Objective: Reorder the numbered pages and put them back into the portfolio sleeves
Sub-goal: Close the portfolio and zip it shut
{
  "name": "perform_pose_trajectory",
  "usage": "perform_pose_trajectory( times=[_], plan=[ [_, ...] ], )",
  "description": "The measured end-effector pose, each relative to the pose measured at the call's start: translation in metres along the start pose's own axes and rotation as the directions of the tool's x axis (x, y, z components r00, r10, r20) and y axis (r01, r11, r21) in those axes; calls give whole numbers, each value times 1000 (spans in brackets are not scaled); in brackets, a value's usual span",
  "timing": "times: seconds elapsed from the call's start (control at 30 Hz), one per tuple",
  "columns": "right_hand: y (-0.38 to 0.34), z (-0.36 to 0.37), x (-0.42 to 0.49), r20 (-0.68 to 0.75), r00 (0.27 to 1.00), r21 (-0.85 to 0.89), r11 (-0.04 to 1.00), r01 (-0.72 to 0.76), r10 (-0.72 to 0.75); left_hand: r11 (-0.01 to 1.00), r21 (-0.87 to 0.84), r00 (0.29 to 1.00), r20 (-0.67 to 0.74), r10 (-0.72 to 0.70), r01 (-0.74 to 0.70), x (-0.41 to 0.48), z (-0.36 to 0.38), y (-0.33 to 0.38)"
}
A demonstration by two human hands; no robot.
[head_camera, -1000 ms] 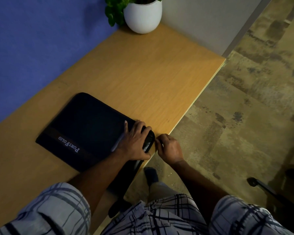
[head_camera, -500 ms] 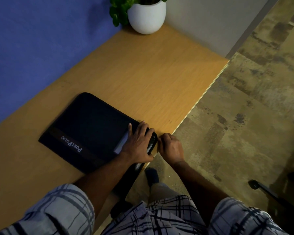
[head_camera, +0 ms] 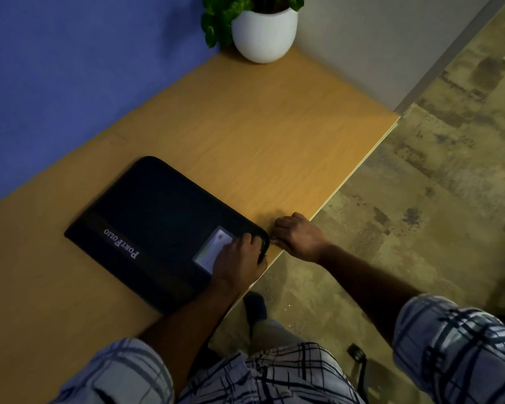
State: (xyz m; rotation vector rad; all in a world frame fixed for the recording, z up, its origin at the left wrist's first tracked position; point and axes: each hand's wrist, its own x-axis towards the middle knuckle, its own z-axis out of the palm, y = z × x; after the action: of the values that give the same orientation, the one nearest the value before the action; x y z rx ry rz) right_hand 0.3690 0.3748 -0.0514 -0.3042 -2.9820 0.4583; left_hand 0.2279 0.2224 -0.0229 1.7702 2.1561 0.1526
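Note:
A black zipped portfolio (head_camera: 158,217) lettered "PortFolio" lies closed on the wooden desk (head_camera: 260,135), its right corner near the desk's front edge. A small clear window with a pale card (head_camera: 213,249) shows on its cover. My left hand (head_camera: 239,258) presses down on that corner, fingers over the cover and thumb around the edge. Just right of the corner, my right hand (head_camera: 298,236) is pinched on the zipper pull at the portfolio's rim. No numbered pages are in sight.
A white pot with a green plant (head_camera: 264,30) stands at the far end of the desk, against the blue wall. The desk's front edge (head_camera: 353,173) runs diagonally, with mottled floor beyond. A chair caster (head_camera: 356,354) sits low on the floor.
My right hand has shifted slightly right, away from the portfolio's corner, still pinched. My left hand slid back a little, so more of the card window shows.

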Motion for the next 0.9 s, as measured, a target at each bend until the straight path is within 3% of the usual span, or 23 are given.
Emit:
perform_pose_trajectory(
  times=[0.13, 0.27, 0.57, 0.77, 0.9],
  plan=[
    [3, -2, 2, 64, 995, -83, 993, 81, -76, 996, 69, 991, 131, 39, -48, 10, -9, 5],
    [5, -2, 4, 57, 995, -47, 996, 81, -78, 965, 223, 965, 249, 83, -140, 18, -10, 14],
    [-3, 0, -3, -1, 1000, 121, 992, -17, 17, 971, 192, 972, 215, 99, -141, 12, -11, 15],
    [-24, 8, -15, -159, 980, 72, 991, -109, 119, 973, 175, 979, 161, 121, -149, 9, -13, 17],
    [-34, 11, -15, -187, 960, 127, 974, -186, 208, 978, 145, 982, 138, 131, -151, 11, -15, 16]
  ],
)
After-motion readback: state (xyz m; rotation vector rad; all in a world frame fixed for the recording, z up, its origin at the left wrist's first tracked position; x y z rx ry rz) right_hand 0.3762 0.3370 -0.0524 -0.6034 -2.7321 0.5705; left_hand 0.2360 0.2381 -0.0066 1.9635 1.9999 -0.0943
